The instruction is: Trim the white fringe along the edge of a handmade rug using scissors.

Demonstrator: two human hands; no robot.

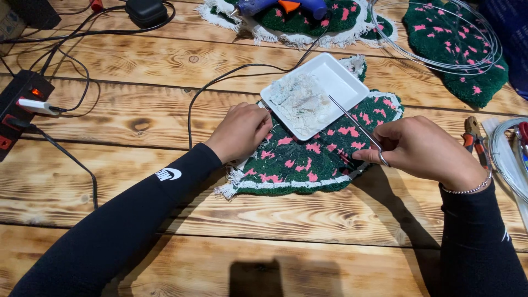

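Far left edge of the desk: black power strip with a lit red switch (pixel 22 93), white plug seated, black cables trailing toward the top left corner and a black adapter block (pixel 146 11).

Left hand (pixel 240 131): curled into a loose fist, knuckles pressing down on the left edge of the dark green tufted fabric piece with pink flecks and white fringe (pixel 308 159); grasping nothing visible, only pinning.

Fabric piece lying flat at centre of the desk, nearer the front edge than the back. On its upper part: white square plastic tray (pixel 344 82) holding a clump of pale fibre waste (pixel 300 99).

Right hand (pixel 421 148): fingers closed around long thin metal tweezers (pixel 357 129), tips pointing up-left to the tray rim.

Judgement on technique: best done with the pinning fist kept firm so the pile stays taut, tweezers held low and shallow, scraps dropped well inside the tray rather than at its rim.

Back edge: blue glue gun with orange trigger (pixel 283 6) on a second green tufted piece (pixel 308 22); third green piece (pixel 462 44) at top right corner under coiled wire.

Right edge: pliers with orange grips (pixel 472 135), more coiled wire.

Surface: scorched-grain wooden planks (pixel 137 181), warm lighting; room beyond not visible.
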